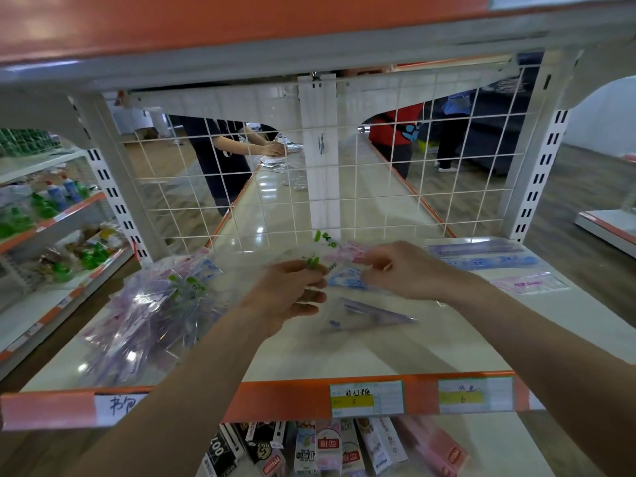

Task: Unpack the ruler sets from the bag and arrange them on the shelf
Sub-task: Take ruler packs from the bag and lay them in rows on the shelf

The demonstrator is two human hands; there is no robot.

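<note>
A clear plastic bag (148, 304) full of ruler sets lies on the left of the white shelf (309, 352). Above the shelf's middle, my left hand (289, 292) grips a clear-packed ruler set with green print (315, 261). My right hand (402, 270) pinches a set with pink and blue print (346, 273) just right of it. A clear triangle ruler pack (368, 313) lies on the shelf below my hands. Further sets lie flat at the back right: a blue one (481, 258) and a pink one (530, 282).
A white wire grid (309, 187) backs the shelf, with other people visible behind it. An orange price strip (296, 397) edges the front. Boxed goods (330, 445) fill the shelf below. Bottles stand on the left shelving (51, 208).
</note>
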